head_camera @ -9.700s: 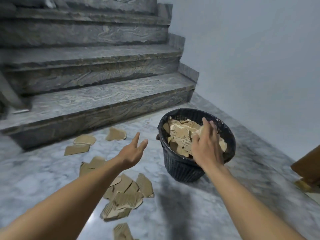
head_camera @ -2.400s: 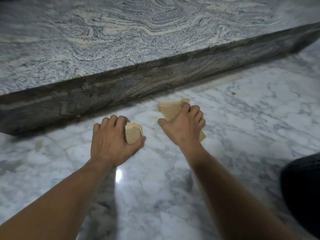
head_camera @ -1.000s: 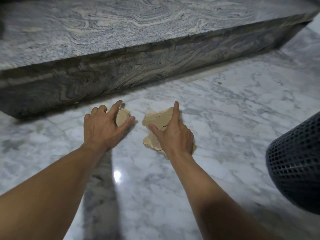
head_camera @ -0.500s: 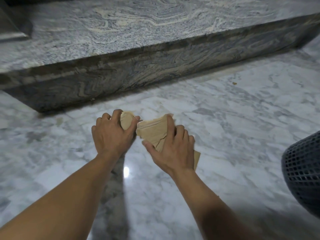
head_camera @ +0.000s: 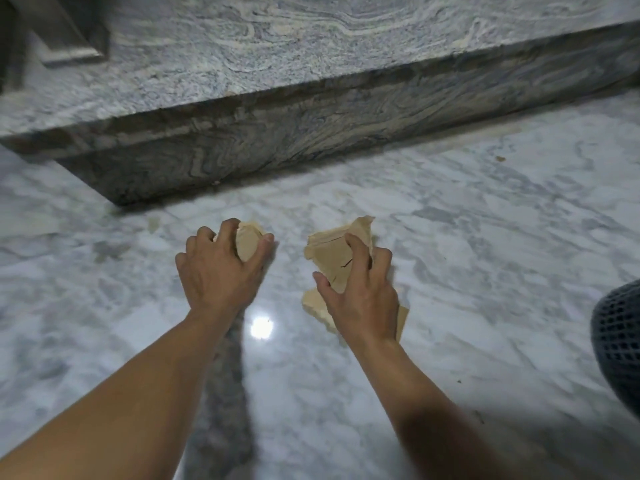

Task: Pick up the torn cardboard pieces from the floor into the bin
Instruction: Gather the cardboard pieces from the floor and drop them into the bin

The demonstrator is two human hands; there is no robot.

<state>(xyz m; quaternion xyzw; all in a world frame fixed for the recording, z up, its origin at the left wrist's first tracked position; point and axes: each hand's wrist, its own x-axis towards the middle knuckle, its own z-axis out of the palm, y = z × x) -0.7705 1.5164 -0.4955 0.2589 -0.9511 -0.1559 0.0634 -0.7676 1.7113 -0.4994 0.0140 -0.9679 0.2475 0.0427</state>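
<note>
My left hand (head_camera: 221, 271) is closed around a small tan cardboard piece (head_camera: 247, 242) that pokes out between thumb and fingers. My right hand (head_camera: 360, 292) grips a bigger bundle of torn cardboard pieces (head_camera: 334, 251); their edges stick out above the fingers and below the palm. Both hands hover just above the marble floor (head_camera: 485, 258), about a hand's width apart. The black mesh bin (head_camera: 620, 344) shows only as a curved wall at the right edge, to the right of my right hand.
A dark veined stone stair step (head_camera: 311, 126) runs across the top, its riser close beyond my hands. A tiny cardboard crumb (head_camera: 499, 158) lies on the floor at the upper right. A light reflection (head_camera: 261, 328) shines between my forearms.
Since half a second ago my hands have drawn apart, each keeping its cardboard. The bin edge has slid further right in view.
</note>
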